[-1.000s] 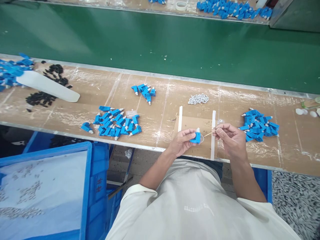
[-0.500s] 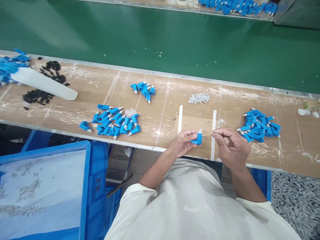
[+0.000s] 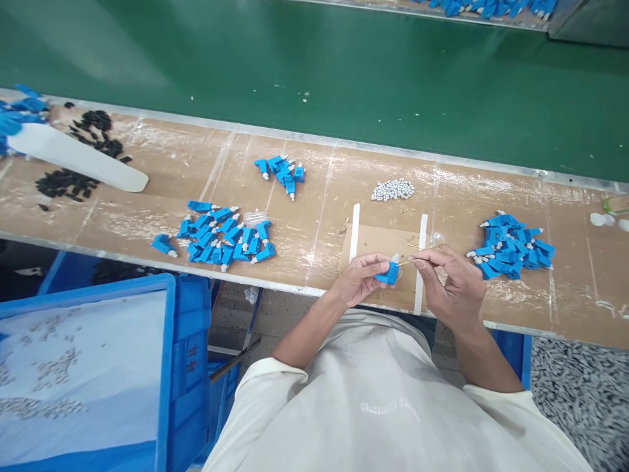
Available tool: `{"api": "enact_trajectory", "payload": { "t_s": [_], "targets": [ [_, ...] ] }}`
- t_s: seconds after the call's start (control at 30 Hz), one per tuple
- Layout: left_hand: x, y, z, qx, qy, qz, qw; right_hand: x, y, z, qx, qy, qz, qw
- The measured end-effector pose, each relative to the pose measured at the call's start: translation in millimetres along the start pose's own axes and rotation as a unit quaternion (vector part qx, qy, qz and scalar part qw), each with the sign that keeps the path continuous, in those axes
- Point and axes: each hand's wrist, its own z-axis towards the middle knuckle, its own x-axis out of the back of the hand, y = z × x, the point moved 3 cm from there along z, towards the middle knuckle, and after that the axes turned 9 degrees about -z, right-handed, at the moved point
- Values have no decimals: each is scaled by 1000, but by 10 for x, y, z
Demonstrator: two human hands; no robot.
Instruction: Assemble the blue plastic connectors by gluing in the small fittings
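Note:
My left hand [image 3: 362, 278] is closed on a small blue plastic part [image 3: 388, 274] with a whitish tip pointing up and away. In my right hand [image 3: 455, 285], thumb and fingers pinch a thin tan stick [image 3: 405, 262], its far end against or very close to the blue part. Another thin stick [image 3: 411, 245] shows just beyond; whether it lies on the table or sits in my fingers I cannot tell. Beneath both hands is a cardboard sheet [image 3: 378, 239] with white tape strips [image 3: 354, 233] along its sides. Beyond it lies a pile of tiny white pieces [image 3: 392, 190].
Piles of blue parts lie right [image 3: 515, 246], left [image 3: 221, 236] and farther back [image 3: 282, 174] on the table [image 3: 295, 242]. Black pieces [image 3: 66, 183] and a long white object [image 3: 83, 157] are far left. A green surface [image 3: 295, 72] runs behind; a blue crate [image 3: 170, 367] stands lower left.
The view has shifted slightly. My right hand has tilted a little and sits marginally closer to my left hand. The blue part and stick remain held.

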Motion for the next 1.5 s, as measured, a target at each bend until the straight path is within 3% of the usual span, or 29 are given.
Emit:
{"api": "enact_trajectory", "payload": {
  "t_s": [0.37,0.77,0.97,1.1,1.23,1.4,1.5],
  "targets": [
    [-13,26,-42,5,4,0,1000,-25,17,-9,0,10,30,999],
    [66,14,-68,3,13,5,1000,-24,-7,-46,51,13,70,996],
    [104,30,-93,7,12,-24,1000,52,64,-79,-53,108,122,985],
    [134,32,-90,1,12,-42,999,83,177,-155,-129,126,139,974],
    [160,39,-82,-1,11,-42,999,35,270,-221,-142,60,103,983],
    [178,72,-82,-19,1,-52,998,-169,295,-235,-49,-69,23,996],
    [219,89,-93,-32,11,-66,997,-252,340,-236,-22,-116,-7,993]
  ]
}}
